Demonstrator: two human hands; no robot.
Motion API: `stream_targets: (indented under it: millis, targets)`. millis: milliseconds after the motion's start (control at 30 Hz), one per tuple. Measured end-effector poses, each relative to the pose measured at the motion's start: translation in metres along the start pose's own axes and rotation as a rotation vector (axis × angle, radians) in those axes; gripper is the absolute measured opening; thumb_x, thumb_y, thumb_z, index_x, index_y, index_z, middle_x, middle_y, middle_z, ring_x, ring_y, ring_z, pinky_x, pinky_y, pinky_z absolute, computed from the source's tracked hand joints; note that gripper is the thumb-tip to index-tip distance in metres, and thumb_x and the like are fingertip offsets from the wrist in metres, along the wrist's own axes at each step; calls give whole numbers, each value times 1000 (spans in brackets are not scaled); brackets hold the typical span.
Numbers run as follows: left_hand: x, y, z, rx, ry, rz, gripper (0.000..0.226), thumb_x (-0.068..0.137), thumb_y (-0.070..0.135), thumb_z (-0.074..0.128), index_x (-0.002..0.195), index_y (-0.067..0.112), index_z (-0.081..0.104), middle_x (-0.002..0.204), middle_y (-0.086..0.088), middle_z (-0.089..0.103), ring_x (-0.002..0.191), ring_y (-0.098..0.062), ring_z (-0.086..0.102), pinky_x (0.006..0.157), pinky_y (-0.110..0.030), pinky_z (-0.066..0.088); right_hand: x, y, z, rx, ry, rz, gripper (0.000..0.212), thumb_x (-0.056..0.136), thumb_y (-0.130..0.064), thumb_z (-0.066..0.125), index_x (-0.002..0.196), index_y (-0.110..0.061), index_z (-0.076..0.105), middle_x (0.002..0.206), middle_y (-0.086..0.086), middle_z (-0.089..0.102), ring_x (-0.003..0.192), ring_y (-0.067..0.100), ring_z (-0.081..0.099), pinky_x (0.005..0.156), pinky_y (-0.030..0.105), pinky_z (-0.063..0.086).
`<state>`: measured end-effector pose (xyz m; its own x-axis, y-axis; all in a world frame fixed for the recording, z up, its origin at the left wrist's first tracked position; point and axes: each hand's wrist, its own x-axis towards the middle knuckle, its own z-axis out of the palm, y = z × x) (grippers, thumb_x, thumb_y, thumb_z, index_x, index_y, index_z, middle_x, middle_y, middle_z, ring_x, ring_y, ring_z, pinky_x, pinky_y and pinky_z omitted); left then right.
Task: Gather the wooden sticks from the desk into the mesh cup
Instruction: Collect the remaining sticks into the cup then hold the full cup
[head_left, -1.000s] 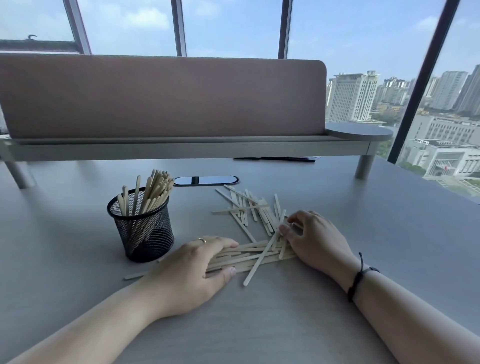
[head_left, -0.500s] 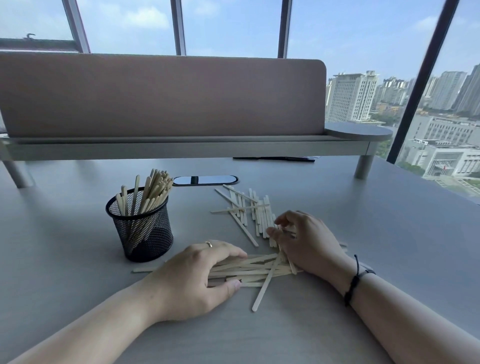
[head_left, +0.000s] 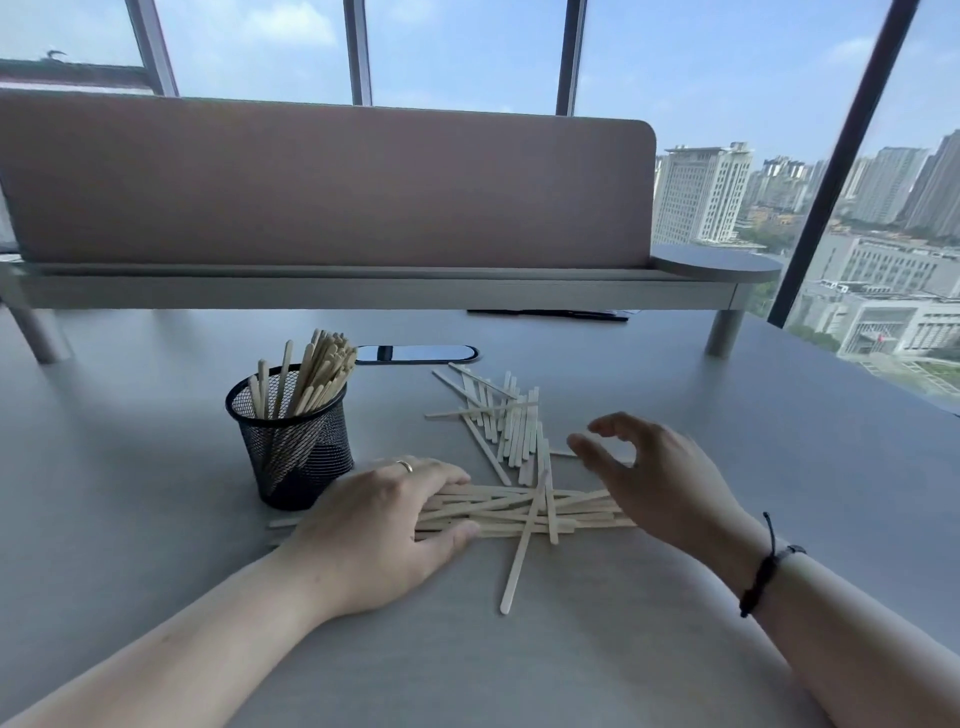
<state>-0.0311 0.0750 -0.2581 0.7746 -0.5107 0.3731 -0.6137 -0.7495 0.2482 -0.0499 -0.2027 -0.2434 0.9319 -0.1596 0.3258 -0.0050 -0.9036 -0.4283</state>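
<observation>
I see my left hand (head_left: 384, 525) at lower centre, its fingers (head_left: 441, 475) clamped with the thumb around one end of a bundle of wooden sticks (head_left: 519, 512) lying flat on the grey worktop (head_left: 597, 649). My right hand (head_left: 660, 478), blurred, hovers just right of the bundle, fingers spread and curled, grasping nothing. More loose sticks (head_left: 506, 415) lie above centre. The mesh cup (head_left: 293, 441) at centre left stands partly filled. Behind, a pink divider (head_left: 322, 182) and city windows
</observation>
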Motion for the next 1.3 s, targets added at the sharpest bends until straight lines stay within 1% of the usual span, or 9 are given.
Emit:
stream_targets:
  millis: [133,233,367,633,733,900,1100,1200,1300]
  targets:
    - [0,0,-2,23,-39,-62,66,81,77,36,130,37,55,124,20,64,116,-5,58,95,-25,46,-17,32,-12,-82,-168,-10,100,63,-98,27,132,-32,58,135,-17,58,123,10,55,102,32,44]
    - [-1,1,-4,47,-39,-70,74,81,81,26,131,36,55,128,20,62,120,-3,55,98,-24,43,-26,41,-17,-62,-239,-63,107,60,-100,30,139,-31,52,139,-22,51,127,3,50,109,25,37]
    - [-9,2,-7,50,-76,-70,86,78,87,18,138,34,48,141,21,52,133,0,41,107,-19,30,-38,41,-22,-40,-205,-109,81,72,-80,54,135,-30,58,128,-22,53,121,3,52,104,21,37]
    - [-23,0,-12,1,-154,-121,92,72,87,29,149,36,31,158,20,29,145,4,19,113,-15,14,-52,38,-25,4,-127,-127,23,86,-44,70,107,-37,72,99,-20,57,102,8,57,92,26,43]
    - [-22,0,-10,-23,-192,-120,84,79,82,38,150,38,27,160,21,23,147,4,14,116,-17,12,-53,32,-21,46,-150,-145,14,85,-39,71,99,-38,72,97,-20,58,100,5,57,94,29,45]
    - [-22,2,-8,-42,-165,-95,70,89,66,49,150,37,31,158,22,26,145,7,15,104,-5,6,-56,27,-20,69,-186,-160,9,80,-41,71,90,-42,69,97,-20,57,100,2,56,95,30,45]
    - [-22,-1,-7,-101,-107,-79,62,87,61,57,143,38,42,147,22,46,135,7,37,100,-2,22,-57,24,-24,80,-220,-185,23,71,-57,59,88,-42,64,101,-21,57,105,0,54,97,26,42]
    - [-22,1,-8,-156,-113,-53,61,82,64,58,137,41,47,133,24,56,120,10,48,95,-9,39,-57,21,-24,70,-243,-208,40,68,-67,51,99,-44,63,107,-24,55,110,-1,52,98,20,40]
    - [-21,3,-8,-200,-98,-22,63,76,66,57,133,39,53,125,27,60,115,14,50,95,-6,38,-56,16,-21,76,-257,-221,53,69,-71,52,111,-42,64,113,-25,54,113,-2,52,99,18,39]
